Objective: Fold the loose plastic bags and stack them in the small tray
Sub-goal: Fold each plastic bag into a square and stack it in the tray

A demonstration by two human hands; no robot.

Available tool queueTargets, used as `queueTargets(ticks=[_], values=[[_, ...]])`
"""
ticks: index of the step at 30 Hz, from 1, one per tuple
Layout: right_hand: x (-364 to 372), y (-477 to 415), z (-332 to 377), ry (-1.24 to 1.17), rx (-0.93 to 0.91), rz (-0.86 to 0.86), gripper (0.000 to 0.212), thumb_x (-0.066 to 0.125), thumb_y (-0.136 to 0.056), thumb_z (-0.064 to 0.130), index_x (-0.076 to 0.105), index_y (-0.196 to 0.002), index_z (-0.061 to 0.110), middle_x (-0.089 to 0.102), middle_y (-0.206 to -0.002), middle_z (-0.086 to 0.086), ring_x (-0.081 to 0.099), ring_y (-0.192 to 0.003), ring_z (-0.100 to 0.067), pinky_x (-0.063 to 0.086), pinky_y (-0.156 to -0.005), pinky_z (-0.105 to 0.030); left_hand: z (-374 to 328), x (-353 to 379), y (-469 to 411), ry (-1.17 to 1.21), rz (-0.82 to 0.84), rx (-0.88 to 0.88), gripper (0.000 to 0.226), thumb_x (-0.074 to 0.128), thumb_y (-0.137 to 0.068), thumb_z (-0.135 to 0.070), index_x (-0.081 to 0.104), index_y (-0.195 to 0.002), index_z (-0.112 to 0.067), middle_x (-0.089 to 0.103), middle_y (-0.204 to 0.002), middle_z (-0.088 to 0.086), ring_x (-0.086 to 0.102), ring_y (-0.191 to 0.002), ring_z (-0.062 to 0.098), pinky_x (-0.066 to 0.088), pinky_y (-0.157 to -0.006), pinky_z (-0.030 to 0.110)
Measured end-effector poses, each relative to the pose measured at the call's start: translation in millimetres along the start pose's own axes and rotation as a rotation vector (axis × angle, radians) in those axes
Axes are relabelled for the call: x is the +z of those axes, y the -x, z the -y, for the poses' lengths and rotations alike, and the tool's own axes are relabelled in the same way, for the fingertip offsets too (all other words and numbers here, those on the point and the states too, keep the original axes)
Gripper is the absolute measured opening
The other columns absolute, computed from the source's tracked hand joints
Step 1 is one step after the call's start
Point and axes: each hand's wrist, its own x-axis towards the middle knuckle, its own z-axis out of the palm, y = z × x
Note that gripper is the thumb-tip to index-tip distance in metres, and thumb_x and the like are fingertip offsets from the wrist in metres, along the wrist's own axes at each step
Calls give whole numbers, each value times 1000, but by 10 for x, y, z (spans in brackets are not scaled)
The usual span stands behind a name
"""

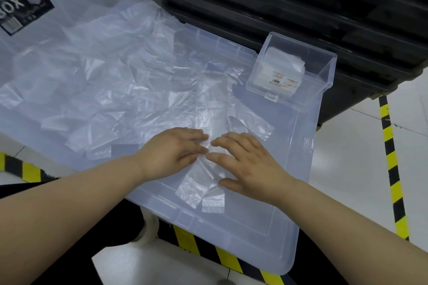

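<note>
Left hand (176, 149) and right hand (247, 164) press flat, fingers straight, on the narrow bag (209, 109); the slick film could spring open or slide once pressure lifts.

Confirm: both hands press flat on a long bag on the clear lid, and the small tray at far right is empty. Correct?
No. In the head view the small tray holds a stack of folded bags. The rest stands: left hand and right hand press flat on the long bag on the clear lid.
</note>
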Motion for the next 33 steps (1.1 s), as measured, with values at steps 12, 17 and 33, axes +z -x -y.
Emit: queueTargets(ticks=[12, 17, 33], values=[[-100, -50, 31, -130, -18, 333, 37, 65, -49, 27, 74, -84, 18, 71, -93, -1, 70, -85, -16, 36, -91, -38, 37, -40, 85, -127, 70, 50, 44, 44, -77, -37, 71, -102, -14, 67, -113, 6, 45, -111, 14, 48, -85, 37], [-52, -68, 44, -125, -13, 290, 14, 59, -68, 25, 71, -72, 19, 69, -82, 3, 66, -69, -17, 53, -75, -27, 32, -47, 82, -130, 91, 29, 43, 44, -77, -37, 71, -102, -15, 66, -114, 6, 42, -113, 15, 31, -96, 28], [-166, -253, 16, -747, 732, 172, 29, 44, -96, 12, 38, -73, 29, 47, -68, 11, 46, -65, -3, 35, -64, -18, -58, -64, 52, 93, 13, -118, 39, 53, -74, -42, 67, -73, -5, 64, -80, 0, 47, -81, 10, 38, -80, 21]])
